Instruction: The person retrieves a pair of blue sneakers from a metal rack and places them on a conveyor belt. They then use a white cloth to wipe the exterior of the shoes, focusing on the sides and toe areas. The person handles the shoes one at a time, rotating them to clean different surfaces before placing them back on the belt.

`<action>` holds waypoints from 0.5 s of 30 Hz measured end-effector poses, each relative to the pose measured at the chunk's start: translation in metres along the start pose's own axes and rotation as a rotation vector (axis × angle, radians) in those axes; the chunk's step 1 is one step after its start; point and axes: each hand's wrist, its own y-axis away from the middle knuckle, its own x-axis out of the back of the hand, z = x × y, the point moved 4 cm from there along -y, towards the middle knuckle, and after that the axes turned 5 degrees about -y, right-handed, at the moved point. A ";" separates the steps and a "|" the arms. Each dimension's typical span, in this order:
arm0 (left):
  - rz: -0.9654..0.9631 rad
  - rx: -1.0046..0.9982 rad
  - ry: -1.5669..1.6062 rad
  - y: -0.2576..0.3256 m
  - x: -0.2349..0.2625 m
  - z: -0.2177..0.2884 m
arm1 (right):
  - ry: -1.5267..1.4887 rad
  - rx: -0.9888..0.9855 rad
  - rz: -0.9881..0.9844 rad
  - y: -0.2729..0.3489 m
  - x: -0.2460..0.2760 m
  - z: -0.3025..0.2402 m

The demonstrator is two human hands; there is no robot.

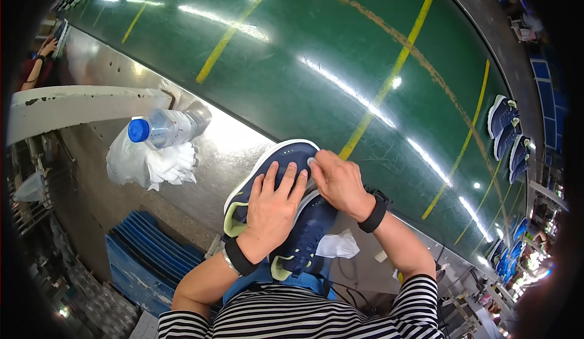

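Note:
A navy sneaker (285,155) with a white sole and lime lining is tilted at the bench edge, toe pointing away from me. Across its upper lies my left hand (274,208), fingers slightly spread and pressing on it; its thumb is hidden. My right hand (340,181) is closed in a pinch at the sneaker's toe, on a small whitish piece (311,161) too small to name. Beneath both hands is a second navy sneaker (313,223) with dark laces, its lime-lined opening toward my body.
Ahead runs a green conveyor belt (292,89) with yellow lines; more sneakers (504,126) sit at its right. On the metal bench are a blue-capped bottle (170,127) and white gloves (173,166). A pale metal bar (85,105) juts in at left. Blue plastic slats (146,254) stand lower left.

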 end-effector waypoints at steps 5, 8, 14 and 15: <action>-0.005 0.013 -0.037 0.000 -0.003 0.002 | 0.125 0.148 0.100 -0.027 -0.013 -0.010; 0.026 0.005 0.018 0.002 -0.003 -0.003 | 0.131 0.178 -0.017 -0.022 -0.009 -0.010; 0.031 0.002 -0.042 0.001 -0.003 0.001 | 0.175 0.114 -0.059 -0.027 -0.006 -0.007; 0.036 0.010 -0.025 0.001 -0.003 0.000 | 0.179 0.127 -0.052 -0.031 -0.008 -0.009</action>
